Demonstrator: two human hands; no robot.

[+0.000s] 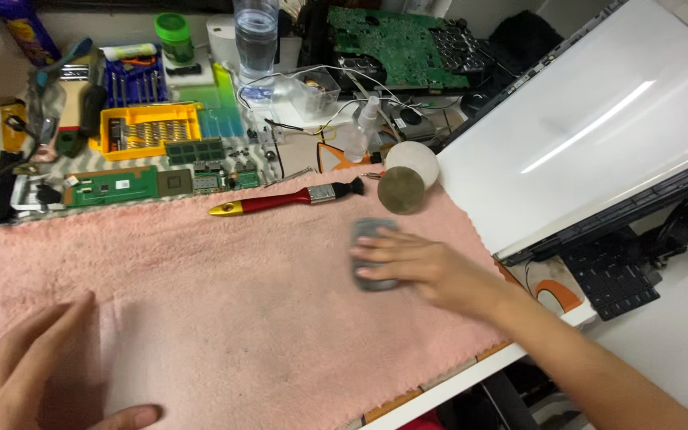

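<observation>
While a pink towel [224,318] covers the bench, the right hand [420,267] lies flat on a small grey oblong object [372,239], fingers outstretched and pressing rather than gripping; the object's long axis runs away from the person, near the towel's right end; the left hand [29,374] rests open and empty on the towel, well apart; one red-handled brush [288,199] lies crosswise, bristles right; two round discs [406,179] sit just beyond; one open laptop [599,119] stands alongside.
</observation>
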